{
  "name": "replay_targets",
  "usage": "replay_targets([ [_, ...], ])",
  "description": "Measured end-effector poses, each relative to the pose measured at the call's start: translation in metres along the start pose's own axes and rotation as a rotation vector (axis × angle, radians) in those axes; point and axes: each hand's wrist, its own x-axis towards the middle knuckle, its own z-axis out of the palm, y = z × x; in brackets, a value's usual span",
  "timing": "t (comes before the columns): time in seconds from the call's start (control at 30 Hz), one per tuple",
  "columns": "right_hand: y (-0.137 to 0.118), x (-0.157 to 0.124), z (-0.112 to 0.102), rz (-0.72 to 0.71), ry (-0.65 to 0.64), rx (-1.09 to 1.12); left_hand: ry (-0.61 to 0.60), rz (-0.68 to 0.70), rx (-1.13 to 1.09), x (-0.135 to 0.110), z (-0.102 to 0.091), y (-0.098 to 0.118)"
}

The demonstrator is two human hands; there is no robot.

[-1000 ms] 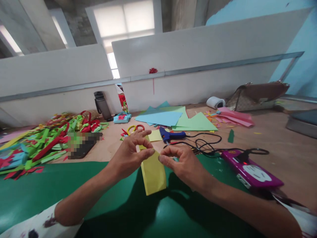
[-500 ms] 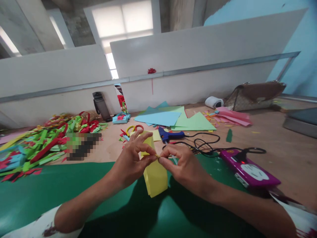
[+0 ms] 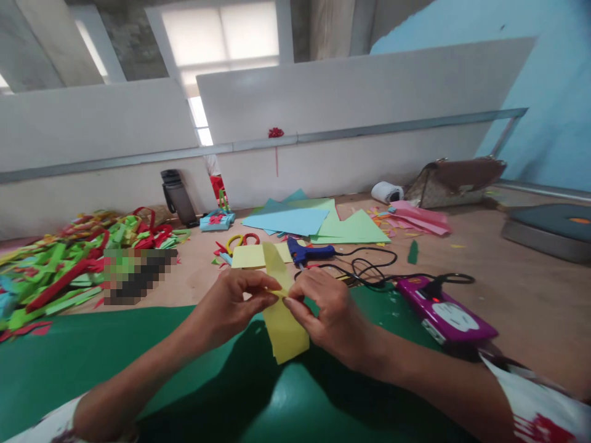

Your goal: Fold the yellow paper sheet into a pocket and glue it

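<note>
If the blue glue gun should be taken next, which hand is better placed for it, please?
Probably the right hand: the blue glue gun lies just beyond it, while the left hand is farther away. Both pinch the yellow paper, so the right would release it first.

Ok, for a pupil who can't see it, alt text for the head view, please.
A person's left hand and right hand pinch yellow paper over a green surface. Beyond lie a blue glue gun, coloured sheets and, at left, heaped strips.
</note>
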Motion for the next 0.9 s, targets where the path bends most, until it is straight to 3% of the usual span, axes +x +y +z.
replay_targets([
  [0.13,0.0,0.0,0.001,0.0,0.014,0.016,-0.07,0.009,-0.041,0.001,-0.002,-0.003],
  [0.53,0.001,0.001,-0.002,0.011,-0.062,0.048,-0.005,0.029,0.085,-0.004,-0.003,-0.005],
  [0.67,0.013,0.016,-0.01,0.143,-0.296,-0.311,0.062,-0.01,0.062,-0.004,-0.014,-0.007],
  [0.9,0.07,0.045,-0.001,0.32,-0.447,-0.715,0.18,0.021,-0.04,-0.002,-0.019,-0.016],
])
